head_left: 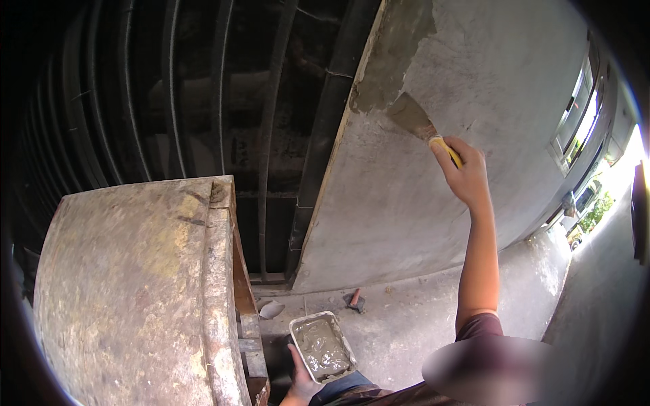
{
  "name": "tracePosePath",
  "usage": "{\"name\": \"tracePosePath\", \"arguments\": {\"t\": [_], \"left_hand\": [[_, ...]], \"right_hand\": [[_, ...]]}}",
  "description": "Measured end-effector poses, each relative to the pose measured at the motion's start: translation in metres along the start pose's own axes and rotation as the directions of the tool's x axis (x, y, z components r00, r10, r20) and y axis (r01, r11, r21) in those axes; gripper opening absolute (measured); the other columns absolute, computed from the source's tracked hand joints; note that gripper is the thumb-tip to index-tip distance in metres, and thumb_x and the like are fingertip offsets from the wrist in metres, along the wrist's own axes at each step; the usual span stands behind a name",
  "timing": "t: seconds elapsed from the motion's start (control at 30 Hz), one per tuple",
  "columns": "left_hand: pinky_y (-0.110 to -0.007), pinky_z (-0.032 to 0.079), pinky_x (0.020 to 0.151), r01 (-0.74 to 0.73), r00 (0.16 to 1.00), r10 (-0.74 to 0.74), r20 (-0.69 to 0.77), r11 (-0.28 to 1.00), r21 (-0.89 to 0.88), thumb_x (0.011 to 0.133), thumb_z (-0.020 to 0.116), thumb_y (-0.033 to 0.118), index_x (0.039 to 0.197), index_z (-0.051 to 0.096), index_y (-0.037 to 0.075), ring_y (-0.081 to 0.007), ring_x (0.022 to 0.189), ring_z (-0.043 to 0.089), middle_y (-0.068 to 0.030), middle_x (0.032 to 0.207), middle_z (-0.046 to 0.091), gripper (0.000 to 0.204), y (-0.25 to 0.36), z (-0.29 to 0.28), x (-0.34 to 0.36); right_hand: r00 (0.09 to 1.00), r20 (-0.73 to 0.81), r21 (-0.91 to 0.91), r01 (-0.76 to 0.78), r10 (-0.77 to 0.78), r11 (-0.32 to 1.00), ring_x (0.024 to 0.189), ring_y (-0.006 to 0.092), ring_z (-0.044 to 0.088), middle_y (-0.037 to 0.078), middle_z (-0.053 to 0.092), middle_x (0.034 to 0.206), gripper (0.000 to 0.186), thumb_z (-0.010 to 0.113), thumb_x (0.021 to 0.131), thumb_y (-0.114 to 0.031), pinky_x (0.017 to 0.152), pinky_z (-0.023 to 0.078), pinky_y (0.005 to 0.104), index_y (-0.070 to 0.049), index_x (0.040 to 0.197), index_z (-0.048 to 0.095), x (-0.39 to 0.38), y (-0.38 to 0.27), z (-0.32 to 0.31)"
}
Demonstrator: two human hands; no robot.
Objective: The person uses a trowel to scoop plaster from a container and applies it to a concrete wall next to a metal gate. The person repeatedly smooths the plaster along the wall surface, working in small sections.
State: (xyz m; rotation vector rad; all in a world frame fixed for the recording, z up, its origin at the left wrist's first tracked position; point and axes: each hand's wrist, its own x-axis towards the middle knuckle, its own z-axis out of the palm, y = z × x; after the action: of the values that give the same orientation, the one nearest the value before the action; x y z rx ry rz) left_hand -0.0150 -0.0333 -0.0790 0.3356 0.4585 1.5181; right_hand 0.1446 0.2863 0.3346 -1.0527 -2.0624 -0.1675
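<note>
My right hand (462, 169) is closed around the yellow handle of a putty knife (410, 116), arm stretched up to the wall. The wide blade lies at or very near the grey wall (433, 203), at the lower end of a darker, wet-looking patch of plaster (391, 61) along the wall's left edge. Low down, my left hand (302, 379) grips the side of a pale rectangular tub (349, 355). Wet grey plaster (321, 346) fills much of the tub. Its far fingers are hidden beneath it.
A worn, stained wooden table or platform (128, 277) stands at the left. Dark metal bars (220, 88) run beside the wall's edge. On the concrete floor (406, 325) lie a tool with an orange-brown handle (355, 298) and a pale fragment (271, 310). A window (579, 115) opens at the right.
</note>
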Motion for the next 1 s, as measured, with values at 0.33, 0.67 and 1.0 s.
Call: {"name": "tracePosePath", "arguments": {"t": [0.33, 0.67, 1.0], "left_hand": [[-0.056, 0.046, 0.124, 0.045, 0.999, -0.040, 0.038, 0.988, -0.151, 0.104, 0.026, 0.087, 0.175, 0.028, 0.012, -0.0331, 0.150, 0.055, -0.0136, 0.167, 0.050, 0.103, 0.023, 0.027, -0.002], [-0.058, 0.046, 0.124, 0.056, 0.998, -0.056, 0.002, 0.982, -0.180, 0.104, 0.026, 0.088, 0.175, 0.027, 0.012, -0.0347, 0.151, 0.054, -0.0150, 0.168, 0.049, 0.105, 0.017, 0.003, -0.002], [-0.058, 0.042, 0.126, 0.110, 0.993, -0.105, 0.044, 0.984, -0.137, 0.103, 0.027, 0.089, 0.175, 0.028, 0.014, -0.0353, 0.154, 0.050, -0.0131, 0.170, 0.047, 0.104, 0.005, -0.003, -0.014]], "right_hand": [[0.902, -0.331, -0.262, 0.193, -0.276, 0.945, 0.088, 0.0355, 0.056, 0.018, 0.049, 0.105, 0.092, 0.061, 0.090, 0.009, 0.073, 0.056, 0.0426, -0.016, 0.175, 0.037, -0.045, -0.089, 0.102], [0.943, -0.299, -0.248, 0.070, -0.145, 0.966, 0.091, 0.0375, 0.064, 0.021, 0.049, 0.108, 0.099, 0.066, 0.084, 0.008, 0.063, 0.061, 0.0384, 0.002, 0.174, 0.025, -0.024, -0.092, 0.186], [0.983, -0.179, -0.229, 0.009, -0.051, 0.973, 0.083, 0.0412, 0.068, 0.023, 0.056, 0.112, 0.094, 0.064, 0.089, 0.006, 0.066, 0.058, 0.0452, -0.007, 0.175, 0.029, -0.067, -0.074, 0.193]]}}
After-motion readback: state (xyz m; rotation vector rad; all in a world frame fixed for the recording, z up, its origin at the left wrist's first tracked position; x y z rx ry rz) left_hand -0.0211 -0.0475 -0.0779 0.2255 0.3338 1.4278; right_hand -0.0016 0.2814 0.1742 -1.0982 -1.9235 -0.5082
